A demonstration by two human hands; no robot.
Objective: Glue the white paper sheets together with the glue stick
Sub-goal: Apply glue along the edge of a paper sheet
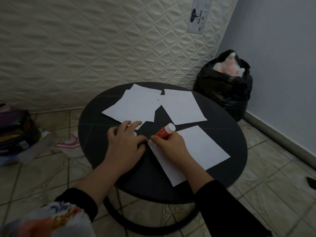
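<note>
A red glue stick [164,132] with a white end pointing away from me lies tilted in my right hand [168,146], which grips its near end over the left corner of the nearest white sheet [201,147]. My left hand [127,142] rests flat on the round black table [222,120] just left of that corner, fingers spread; a small white object, perhaps the cap [135,133], peeks from under it. Two overlapping white sheets [133,105] lie at the table's back left, and another sheet [181,106] at the back right.
A quilted mattress [102,48] leans behind the table. A full black bag [225,86] stands on the tiled floor at the right, by the wall. Bags and clutter [17,134] lie on the floor at the left. A dark object [311,183] lies at the right edge.
</note>
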